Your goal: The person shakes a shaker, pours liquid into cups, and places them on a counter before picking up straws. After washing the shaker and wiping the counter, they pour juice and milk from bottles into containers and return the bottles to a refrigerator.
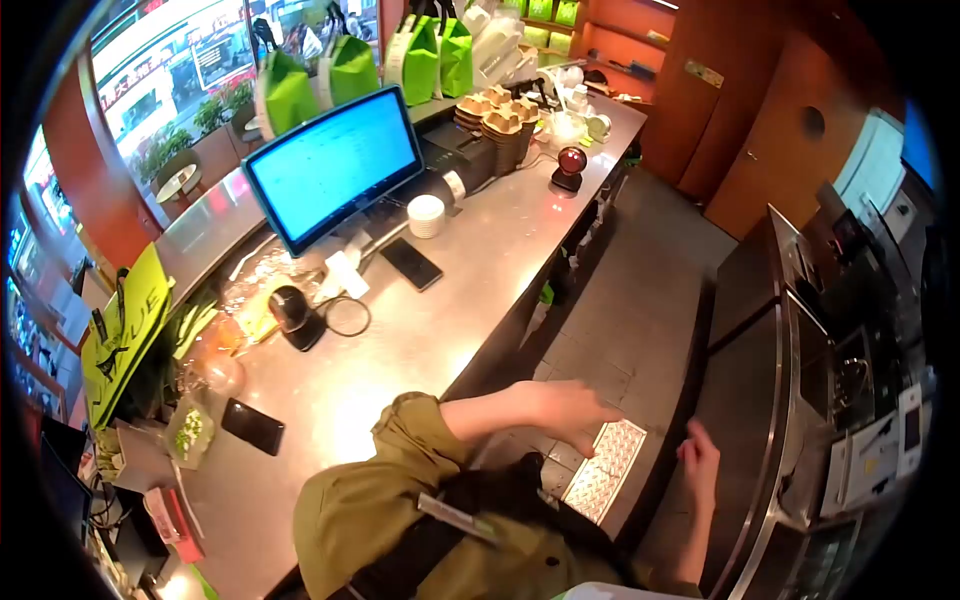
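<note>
My left hand [566, 408] reaches out over the floor beside the counter, below a rolled olive sleeve. Its fingers are stretched out, the thumb points down, and nothing is in it. Lower and to the right is my right hand [702, 455], with fingers slightly bent and apart, also holding nothing. The two hands do not touch. A metal floor plate [606, 470] shows on the tiles between and below them. Nearest my left arm is the steel counter [440, 335]; my right hand is close to the dark front of the back counter [742, 370].
On the counter stand a lit monitor [335, 165], black phones [411, 263] [253, 426], a stack of white lids [426, 215], a scanner [569, 168] and cardboard cup carriers [505, 115]. Green bags [413, 60] line the ledge. Kitchen equipment [875, 440] stands at right.
</note>
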`<act>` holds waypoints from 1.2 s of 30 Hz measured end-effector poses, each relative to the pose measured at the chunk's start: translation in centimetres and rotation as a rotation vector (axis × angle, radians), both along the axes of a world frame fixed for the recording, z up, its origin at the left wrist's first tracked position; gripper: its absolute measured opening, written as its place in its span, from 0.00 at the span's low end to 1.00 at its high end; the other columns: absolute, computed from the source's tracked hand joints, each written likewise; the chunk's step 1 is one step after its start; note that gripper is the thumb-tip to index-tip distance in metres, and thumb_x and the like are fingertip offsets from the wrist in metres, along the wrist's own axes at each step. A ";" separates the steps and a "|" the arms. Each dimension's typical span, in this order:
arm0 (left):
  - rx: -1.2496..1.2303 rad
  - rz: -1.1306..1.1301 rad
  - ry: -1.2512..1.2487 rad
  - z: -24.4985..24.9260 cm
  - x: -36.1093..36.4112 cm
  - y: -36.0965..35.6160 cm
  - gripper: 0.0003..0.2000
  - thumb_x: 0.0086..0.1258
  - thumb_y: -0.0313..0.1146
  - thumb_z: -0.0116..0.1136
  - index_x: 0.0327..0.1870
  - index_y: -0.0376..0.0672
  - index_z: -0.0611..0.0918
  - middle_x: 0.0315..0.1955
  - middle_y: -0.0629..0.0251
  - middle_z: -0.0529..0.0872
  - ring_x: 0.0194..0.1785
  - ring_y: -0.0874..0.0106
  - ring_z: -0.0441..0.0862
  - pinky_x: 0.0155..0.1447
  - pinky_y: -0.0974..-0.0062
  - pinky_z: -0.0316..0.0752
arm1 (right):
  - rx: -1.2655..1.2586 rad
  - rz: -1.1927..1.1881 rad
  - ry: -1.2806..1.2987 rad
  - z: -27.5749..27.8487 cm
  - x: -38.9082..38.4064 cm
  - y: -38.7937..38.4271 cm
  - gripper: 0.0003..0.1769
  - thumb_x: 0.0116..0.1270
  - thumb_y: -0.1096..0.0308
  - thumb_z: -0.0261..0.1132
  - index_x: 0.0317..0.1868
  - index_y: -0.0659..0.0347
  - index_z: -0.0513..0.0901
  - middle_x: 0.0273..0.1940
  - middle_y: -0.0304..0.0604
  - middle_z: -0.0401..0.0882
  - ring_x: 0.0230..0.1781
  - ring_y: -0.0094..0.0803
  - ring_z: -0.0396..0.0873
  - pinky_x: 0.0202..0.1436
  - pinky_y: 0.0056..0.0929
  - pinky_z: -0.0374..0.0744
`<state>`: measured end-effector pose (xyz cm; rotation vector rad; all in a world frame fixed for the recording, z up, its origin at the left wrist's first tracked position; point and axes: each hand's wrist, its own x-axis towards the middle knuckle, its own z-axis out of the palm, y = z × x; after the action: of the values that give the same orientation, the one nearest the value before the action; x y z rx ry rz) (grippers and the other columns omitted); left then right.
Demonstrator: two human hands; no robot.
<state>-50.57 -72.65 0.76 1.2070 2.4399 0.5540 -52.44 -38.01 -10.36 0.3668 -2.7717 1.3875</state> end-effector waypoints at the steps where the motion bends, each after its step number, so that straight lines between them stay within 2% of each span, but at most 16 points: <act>1: 0.100 0.018 -0.132 -1.4 -2.9 -0.2 0.39 0.59 0.57 0.56 0.66 0.41 0.61 0.40 0.46 0.79 0.42 0.48 0.77 0.45 0.59 0.73 | -0.018 -0.007 0.059 2.3 -2.9 0.0 0.31 0.60 0.79 0.58 0.65 0.59 0.64 0.38 0.43 0.78 0.32 0.25 0.75 0.40 0.22 0.76; 2: -0.008 0.062 -0.161 -4.4 -6.4 -0.2 0.39 0.61 0.57 0.54 0.67 0.41 0.60 0.41 0.44 0.79 0.42 0.48 0.77 0.46 0.59 0.72 | 0.007 -0.018 0.021 2.0 -7.1 1.2 0.42 0.56 0.79 0.60 0.71 0.53 0.53 0.48 0.44 0.74 0.37 0.27 0.74 0.44 0.24 0.76; 3: 0.035 0.101 0.008 -8.3 -9.5 -0.8 0.38 0.62 0.57 0.52 0.67 0.41 0.59 0.41 0.44 0.78 0.42 0.48 0.77 0.46 0.59 0.73 | 0.097 0.032 0.040 2.2 -12.0 1.7 0.41 0.56 0.78 0.61 0.70 0.54 0.55 0.48 0.44 0.74 0.37 0.28 0.74 0.43 0.25 0.76; 6: -0.007 0.447 0.029 -8.1 -15.6 -3.8 0.32 0.65 0.52 0.52 0.65 0.41 0.64 0.41 0.47 0.78 0.44 0.49 0.76 0.49 0.61 0.71 | 0.384 0.260 0.131 2.6 -26.9 1.0 0.33 0.55 0.75 0.63 0.63 0.60 0.65 0.48 0.47 0.73 0.35 0.32 0.74 0.41 0.28 0.76; 8: 0.038 0.633 -0.019 -7.9 -19.6 -5.4 0.34 0.65 0.51 0.53 0.68 0.47 0.59 0.44 0.47 0.77 0.47 0.49 0.75 0.51 0.62 0.70 | 0.313 0.454 0.163 5.1 -36.6 -4.1 0.25 0.57 0.71 0.62 0.56 0.64 0.71 0.50 0.50 0.72 0.37 0.38 0.77 0.45 0.31 0.76; 11: 0.146 0.889 -0.055 -9.3 -25.6 -7.6 0.37 0.63 0.48 0.56 0.70 0.50 0.53 0.48 0.46 0.75 0.49 0.49 0.75 0.53 0.62 0.70 | 0.121 0.684 0.330 6.7 -50.2 -14.0 0.19 0.59 0.72 0.62 0.52 0.62 0.74 0.45 0.47 0.74 0.34 0.34 0.77 0.42 0.29 0.76; 14: 0.130 1.062 -0.111 -12.4 -32.3 -11.4 0.36 0.63 0.49 0.56 0.69 0.48 0.56 0.48 0.44 0.76 0.50 0.49 0.75 0.53 0.62 0.70 | 0.084 0.751 0.349 9.3 -62.4 -25.4 0.17 0.60 0.63 0.63 0.47 0.64 0.78 0.30 0.46 0.76 0.31 0.30 0.78 0.38 0.28 0.76; 16: 0.083 1.164 -0.102 -12.8 -36.8 -13.7 0.37 0.61 0.49 0.57 0.68 0.45 0.58 0.47 0.43 0.77 0.48 0.47 0.76 0.52 0.61 0.71 | -0.016 0.829 0.505 13.1 -69.2 -32.1 0.17 0.60 0.59 0.63 0.43 0.63 0.79 0.32 0.49 0.78 0.31 0.38 0.78 0.35 0.33 0.75; 17: 0.037 1.270 -0.094 -12.7 -39.3 -14.6 0.37 0.60 0.49 0.58 0.68 0.44 0.58 0.48 0.43 0.76 0.47 0.47 0.76 0.52 0.60 0.71 | 0.194 0.719 0.532 15.0 -73.2 -35.4 0.17 0.59 0.56 0.64 0.38 0.63 0.78 0.33 0.51 0.79 0.30 0.42 0.78 0.35 0.36 0.75; 18: 0.052 1.326 -0.036 -11.7 -41.2 -14.8 0.37 0.60 0.48 0.58 0.68 0.44 0.58 0.48 0.43 0.76 0.48 0.48 0.76 0.52 0.60 0.71 | 0.022 0.729 0.608 16.4 -77.1 -38.5 0.18 0.59 0.54 0.63 0.36 0.62 0.77 0.30 0.50 0.79 0.30 0.44 0.78 0.35 0.38 0.75; 22: 0.256 1.327 0.153 -7.2 -50.4 -16.4 0.37 0.61 0.47 0.60 0.69 0.43 0.58 0.51 0.44 0.75 0.52 0.51 0.75 0.55 0.63 0.70 | -0.069 0.671 0.809 24.5 -89.2 -47.7 0.13 0.58 0.57 0.64 0.32 0.59 0.81 0.25 0.46 0.80 0.27 0.41 0.80 0.31 0.36 0.75; 25: 0.317 1.286 -0.016 -5.0 -55.9 -17.5 0.36 0.62 0.47 0.60 0.68 0.43 0.60 0.54 0.44 0.73 0.54 0.53 0.74 0.57 0.64 0.69 | -0.207 0.719 0.741 28.1 -98.6 -55.6 0.12 0.56 0.58 0.66 0.33 0.58 0.83 0.28 0.46 0.83 0.29 0.39 0.82 0.35 0.33 0.77; 29: 0.071 1.792 0.114 -7.1 -58.9 -19.6 0.33 0.61 0.46 0.60 0.65 0.41 0.64 0.57 0.47 0.72 0.58 0.52 0.72 0.57 0.62 0.68 | -0.291 0.753 0.607 31.9 -109.6 -69.9 0.14 0.53 0.57 0.67 0.35 0.57 0.85 0.34 0.48 0.83 0.37 0.38 0.82 0.42 0.33 0.78; 33: -0.171 2.419 0.222 -11.4 -55.9 -17.1 0.33 0.59 0.45 0.61 0.63 0.38 0.66 0.48 0.46 0.78 0.51 0.49 0.75 0.55 0.60 0.69 | -0.422 0.857 0.640 33.8 -113.7 -83.3 0.14 0.51 0.61 0.66 0.34 0.60 0.84 0.34 0.48 0.83 0.38 0.39 0.82 0.44 0.35 0.78; 35: -0.134 2.667 0.000 -10.3 -55.5 -13.7 0.35 0.59 0.47 0.60 0.65 0.39 0.64 0.49 0.43 0.76 0.53 0.49 0.74 0.56 0.59 0.69 | -0.461 0.908 0.656 33.0 -114.8 -89.8 0.14 0.49 0.62 0.67 0.35 0.60 0.83 0.35 0.48 0.83 0.39 0.39 0.82 0.45 0.36 0.78; 36: -0.104 2.716 0.279 -13.5 -53.5 -11.9 0.31 0.56 0.40 0.65 0.60 0.40 0.70 0.44 0.45 0.79 0.46 0.50 0.77 0.46 0.63 0.74 | -0.399 0.951 0.577 33.2 -114.7 -92.2 0.20 0.47 0.64 0.68 0.42 0.61 0.81 0.41 0.50 0.82 0.45 0.41 0.80 0.49 0.36 0.77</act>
<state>-104.09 -84.51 -12.72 -2.7335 2.2761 0.5193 -167.17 -130.18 22.88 1.8461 -1.7974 1.5286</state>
